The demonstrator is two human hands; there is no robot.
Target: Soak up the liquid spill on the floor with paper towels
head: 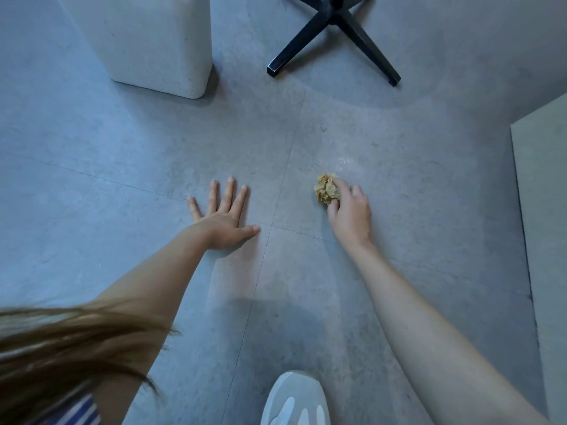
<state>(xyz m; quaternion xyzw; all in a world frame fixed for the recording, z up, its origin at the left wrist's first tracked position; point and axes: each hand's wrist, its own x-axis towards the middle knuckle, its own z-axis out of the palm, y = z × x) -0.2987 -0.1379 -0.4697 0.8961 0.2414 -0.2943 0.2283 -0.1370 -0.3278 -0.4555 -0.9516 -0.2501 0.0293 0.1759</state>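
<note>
A crumpled, brown-stained paper towel wad [325, 190] lies on the grey tiled floor [122, 148]. My right hand [349, 211] grips it from the right, fingers and thumb curled around it, pressing it on the floor. Just beyond the wad a faint wet sheen [345, 161] marks the tile. My left hand [225, 214] rests flat on the floor to the left, fingers spread and straight, holding nothing.
A white block-shaped stand [159, 44] rises at the back left. A black chair base [334, 32] with splayed legs stands at the back. A pale panel [543, 210] runs along the right edge. My grey shoe [296, 400] is at the bottom centre.
</note>
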